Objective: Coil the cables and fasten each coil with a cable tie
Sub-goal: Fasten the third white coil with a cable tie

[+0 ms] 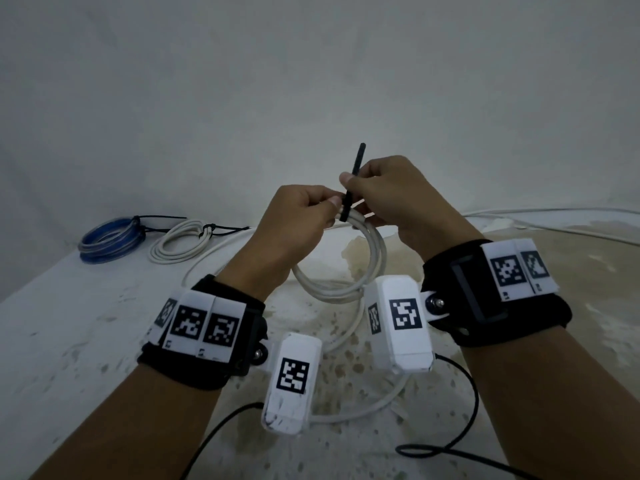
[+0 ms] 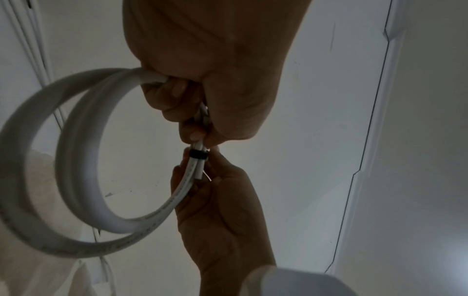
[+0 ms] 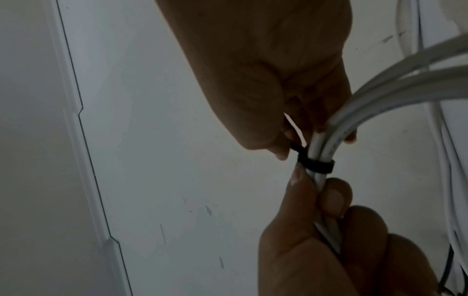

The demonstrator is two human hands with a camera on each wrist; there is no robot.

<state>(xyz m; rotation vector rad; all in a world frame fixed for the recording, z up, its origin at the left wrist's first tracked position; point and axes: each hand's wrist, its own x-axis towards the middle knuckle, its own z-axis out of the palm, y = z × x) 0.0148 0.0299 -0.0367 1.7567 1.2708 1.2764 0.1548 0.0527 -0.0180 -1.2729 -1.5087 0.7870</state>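
I hold a white cable coil (image 1: 375, 258) up above the table. My left hand (image 1: 304, 216) grips the coil's bundled strands at the top. A black cable tie (image 1: 349, 192) is looped round those strands, its tail sticking upward. My right hand (image 1: 384, 192) pinches that tail just beside the coil. In the left wrist view the coil (image 2: 83, 160) hangs to the left and the tie's band (image 2: 198, 154) sits snug round the strands. In the right wrist view the band (image 3: 316, 165) wraps the strands between both hands.
At the table's back left lie a tied blue coil (image 1: 110, 239) and a tied white coil (image 1: 183, 244). Loose white cable (image 1: 554, 220) runs along the back right and under my wrists. Black sensor leads (image 1: 460, 441) trail near the front edge.
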